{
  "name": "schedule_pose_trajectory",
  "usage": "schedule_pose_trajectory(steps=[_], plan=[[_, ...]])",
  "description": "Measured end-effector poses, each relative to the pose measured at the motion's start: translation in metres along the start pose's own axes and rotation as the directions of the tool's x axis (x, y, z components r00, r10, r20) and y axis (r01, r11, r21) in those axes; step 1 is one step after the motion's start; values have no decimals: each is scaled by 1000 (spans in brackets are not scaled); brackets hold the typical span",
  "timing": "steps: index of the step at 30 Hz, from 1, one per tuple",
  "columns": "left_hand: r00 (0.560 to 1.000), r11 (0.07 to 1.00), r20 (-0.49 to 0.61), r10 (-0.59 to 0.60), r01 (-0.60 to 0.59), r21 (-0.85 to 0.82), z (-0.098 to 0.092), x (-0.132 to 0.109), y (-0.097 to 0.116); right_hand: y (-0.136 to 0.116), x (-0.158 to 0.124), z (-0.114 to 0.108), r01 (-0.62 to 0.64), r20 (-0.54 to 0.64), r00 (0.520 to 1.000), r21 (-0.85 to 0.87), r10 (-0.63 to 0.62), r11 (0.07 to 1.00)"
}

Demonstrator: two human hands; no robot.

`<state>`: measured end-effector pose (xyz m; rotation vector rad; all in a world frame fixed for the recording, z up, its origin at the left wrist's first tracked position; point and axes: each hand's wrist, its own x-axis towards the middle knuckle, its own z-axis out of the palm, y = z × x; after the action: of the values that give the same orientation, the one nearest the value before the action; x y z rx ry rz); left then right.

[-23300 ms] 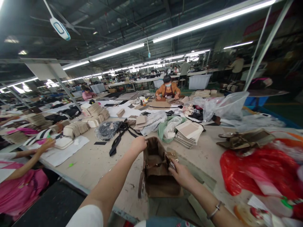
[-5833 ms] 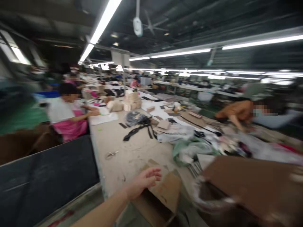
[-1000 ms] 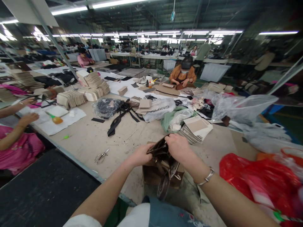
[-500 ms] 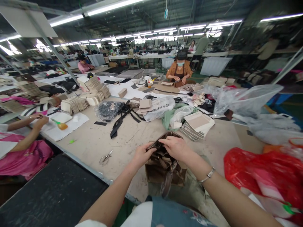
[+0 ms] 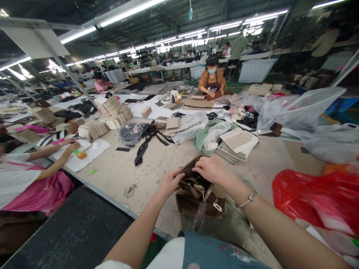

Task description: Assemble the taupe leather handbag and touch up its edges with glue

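A dark brown leather bag (image 5: pixel 196 186) with straps and a metal buckle rests on a brown cardboard piece at the near edge of the worktable (image 5: pixel 123 168). My left hand (image 5: pixel 169 183) pinches the bag's left rim. Over its top edge lies my right hand (image 5: pixel 212 170), fingers curled and gripping it; a silver bangle circles that wrist. Both hands hold the bag's mouth apart.
Scissors (image 5: pixel 130 189) lie left of the bag. Behind it are a stack of beige panels (image 5: pixel 237 144), black straps (image 5: pixel 146 144) and plastic bags (image 5: pixel 190 127). A red plastic bag (image 5: pixel 314 201) fills the right. A person in pink (image 5: pixel 30 179) works at left, another sits opposite (image 5: pixel 211 80).
Both hands have stayed on the bag and spread its top a little wider; the metal buckle now hangs in view. The person at left has reached toward an orange tool.
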<state>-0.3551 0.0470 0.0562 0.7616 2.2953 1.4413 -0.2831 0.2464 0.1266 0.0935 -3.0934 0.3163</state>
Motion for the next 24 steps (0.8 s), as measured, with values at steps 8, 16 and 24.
schedule_pose_trajectory(steps=[8, 16, 24], plan=[[997, 996, -60, -39, 34, -83, 7, 2, -6, -7, 4, -2, -128, -29, 992, -38, 127, 991], [994, 997, -89, -61, 56, -49, 8, 2, -7, -7, 7, 4, -141, -66, 988, -40, 139, 989], [993, 997, -99, -61, 56, -50, 8, 0, -1, -9, 8, 3, -159, -32, 987, -33, 158, 987]])
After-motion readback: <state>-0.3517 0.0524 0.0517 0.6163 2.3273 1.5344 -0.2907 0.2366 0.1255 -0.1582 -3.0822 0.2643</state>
